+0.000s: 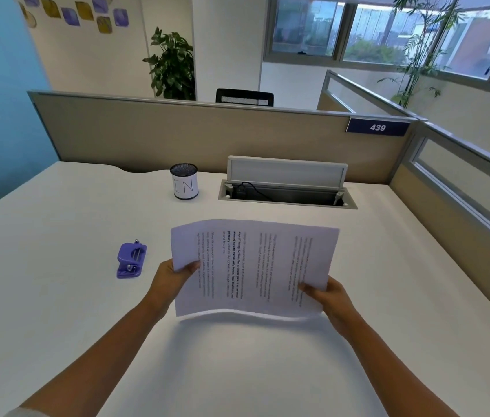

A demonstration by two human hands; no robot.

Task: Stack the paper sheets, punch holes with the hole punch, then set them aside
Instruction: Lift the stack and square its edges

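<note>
A stack of printed paper sheets (252, 266) hangs above the white desk (57, 296), held between both hands with its text running sideways. My left hand (171, 278) pinches the left edge, thumb on top. My right hand (328, 296) grips the lower right corner. The bottom edge sags a little and casts a shadow on the desk. A purple hole punch (131, 260) lies on the desk to the left of my left hand, apart from it.
A black mesh cup labelled "IN" (184, 182) stands at the back centre. Right of the cup, a cable tray (286, 194) with its lid raised is sunk into the desk. Beige partition walls (177, 136) close the back and right sides.
</note>
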